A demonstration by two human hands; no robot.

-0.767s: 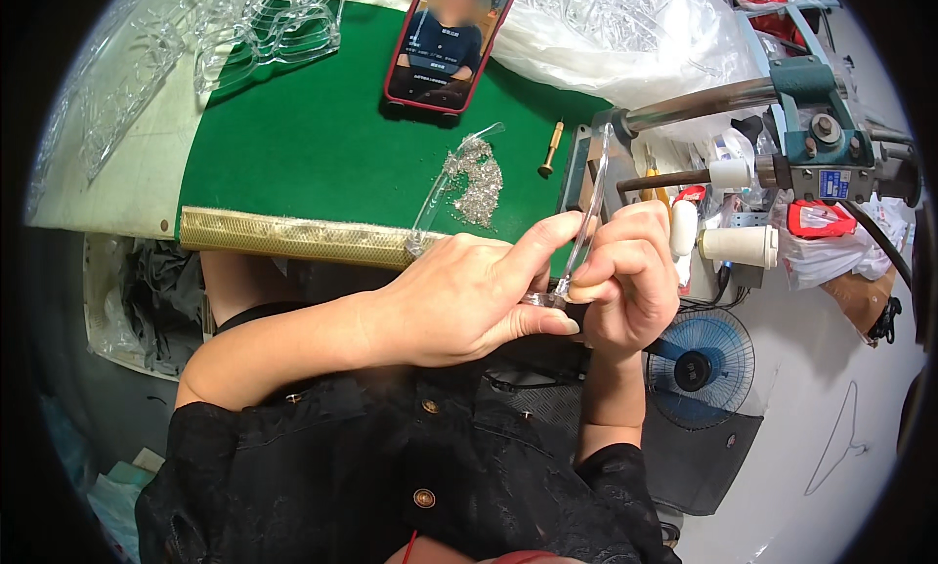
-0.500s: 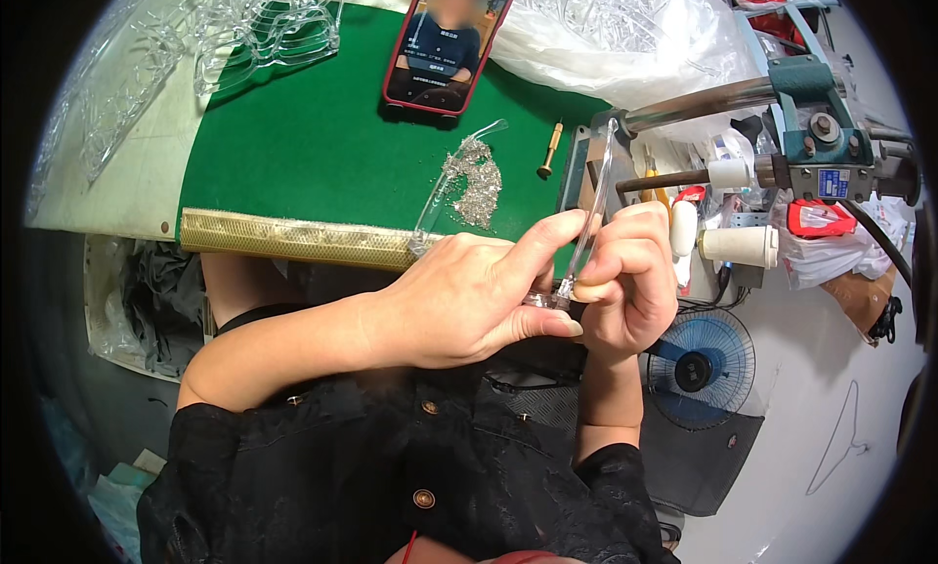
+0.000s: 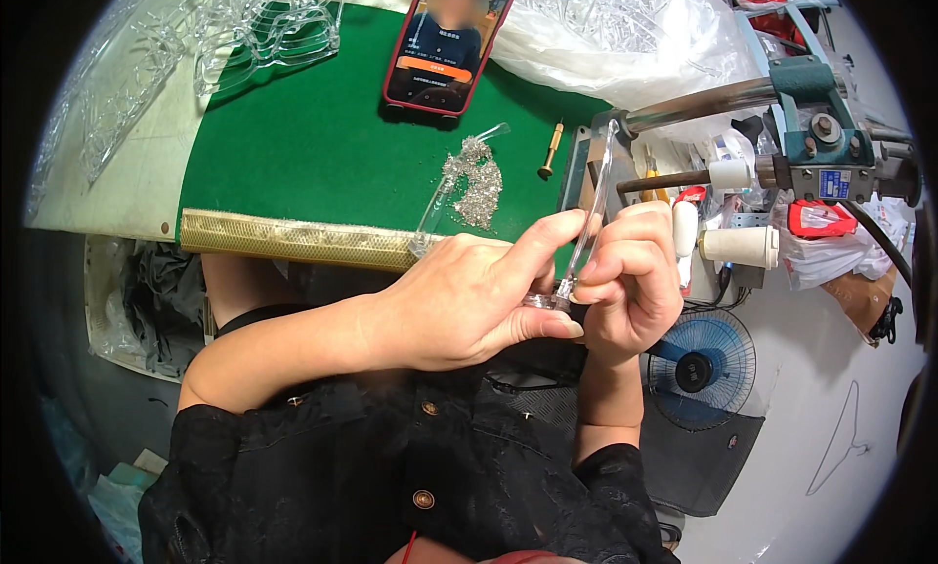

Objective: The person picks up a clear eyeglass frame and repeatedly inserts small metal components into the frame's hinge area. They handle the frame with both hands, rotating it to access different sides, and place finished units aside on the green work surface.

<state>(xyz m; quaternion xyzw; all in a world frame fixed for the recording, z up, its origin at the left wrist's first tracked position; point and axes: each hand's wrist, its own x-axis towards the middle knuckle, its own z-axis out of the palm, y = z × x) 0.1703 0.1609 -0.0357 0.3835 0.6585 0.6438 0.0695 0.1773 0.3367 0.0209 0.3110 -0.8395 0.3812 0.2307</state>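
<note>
My left hand is closed around a clear plastic glasses frame, its front mostly hidden under the fingers. One clear temple stands up between my two hands. The other temple juts out past the back of my left hand, over the green mat. At the hinge corner, the thumb and curled fingers of my right hand pinch together; whatever is between the fingertips is too small to make out. Beyond my left hand lies a pile of tiny silvery metal parts.
On the green mat are a brass-coloured screwdriver and a red-cased phone. More clear frames lie at the far left. A plastic bag of clear parts sits behind. A metal bench machine stands right, above a fan.
My right hand has shifted very slightly to the right at the hinge corner. My left hand keeps its place. An orange bar now shows on the phone screen.
</note>
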